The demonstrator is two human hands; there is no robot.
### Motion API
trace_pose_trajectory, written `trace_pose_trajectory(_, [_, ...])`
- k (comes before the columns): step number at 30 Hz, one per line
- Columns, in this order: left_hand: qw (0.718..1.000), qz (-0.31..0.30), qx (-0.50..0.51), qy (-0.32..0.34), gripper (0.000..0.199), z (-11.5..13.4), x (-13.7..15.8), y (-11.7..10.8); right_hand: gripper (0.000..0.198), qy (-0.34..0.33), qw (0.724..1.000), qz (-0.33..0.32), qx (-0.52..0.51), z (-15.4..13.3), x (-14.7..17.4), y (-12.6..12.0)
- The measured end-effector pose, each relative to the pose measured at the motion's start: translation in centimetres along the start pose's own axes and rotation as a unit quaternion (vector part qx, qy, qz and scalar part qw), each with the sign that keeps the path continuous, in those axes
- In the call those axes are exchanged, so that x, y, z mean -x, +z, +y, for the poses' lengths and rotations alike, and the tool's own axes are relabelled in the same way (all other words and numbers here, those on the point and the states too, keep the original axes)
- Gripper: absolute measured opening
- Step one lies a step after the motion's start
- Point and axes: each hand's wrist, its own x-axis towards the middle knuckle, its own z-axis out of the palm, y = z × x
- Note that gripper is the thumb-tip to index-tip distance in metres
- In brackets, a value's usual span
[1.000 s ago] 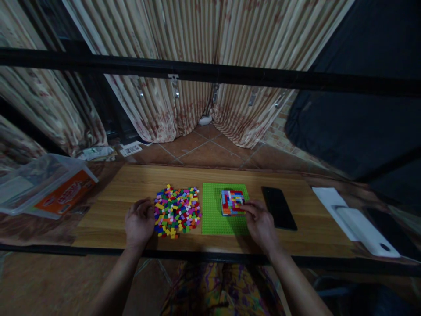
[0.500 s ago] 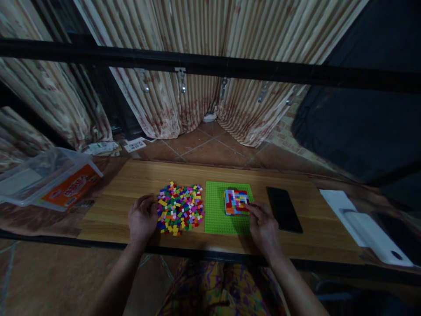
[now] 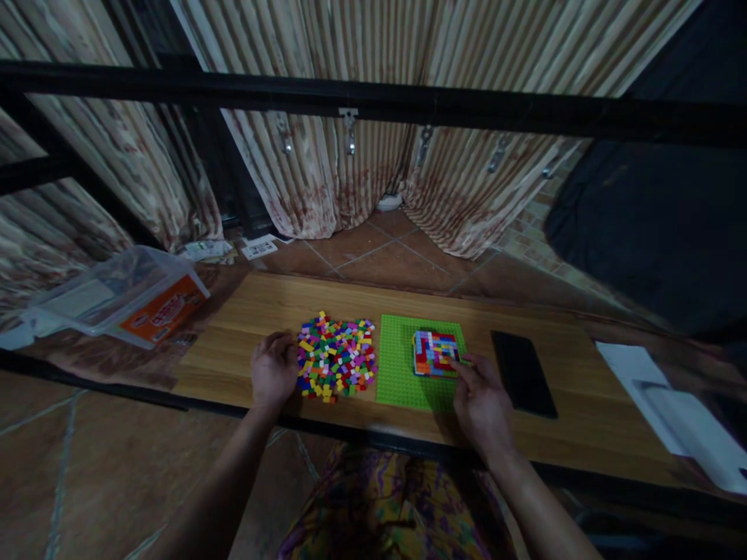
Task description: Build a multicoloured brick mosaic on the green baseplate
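On a green studded baseplate [image 3: 394,385] sits a low block of multicoloured toy bricks [image 3: 433,351], stacked and fitted together. My right hand [image 3: 483,400] reaches in from the right, index finger stretched forward and its tip touching the block's right front corner. Its thumb and fingers are close together around a toy brick at that corner, partly hidden by the fingertips. At the left edge of a loose pile of small bricks [image 3: 337,358] rests my left hand [image 3: 274,372], fingers curled inward. Whatever those fingers hold, if anything, is hidden.
A black tablet-like slab [image 3: 524,373] lies right of the baseplate on the wooden table [image 3: 233,334]. Farther right are a white sheet [image 3: 633,381] and a white device [image 3: 694,435]. A clear plastic bin [image 3: 131,295] with an orange label stands left. Curtains [image 3: 350,179] hang behind a dark rail [image 3: 327,97].
The camera view has shifted, so the table and everything on it appear farther right. Both hands keep about the same places beside the pile and at the block.
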Motion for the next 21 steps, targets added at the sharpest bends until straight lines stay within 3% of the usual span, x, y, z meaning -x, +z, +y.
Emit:
trace_pose_trajectory(4, [1.000,0.004,-0.003,-0.003,0.024,0.2,0.0,0.0,0.031,-0.019,0.999,0.013,-0.049,-2.8,0.4,0.6])
trace_pose_trajectory(11, [1.000,0.004,0.001,-0.009,0.024,0.0,0.1,0.2,0.029,-0.076,0.983,-0.119,-0.118,-8.2,0.2,4.0])
trace_pose_trajectory(21, [1.000,-0.004,0.005,-0.012,0.024,0.3,0.0,0.0,0.024,-0.100,0.974,-0.179,-0.100,-9.1,-1.6,5.8])
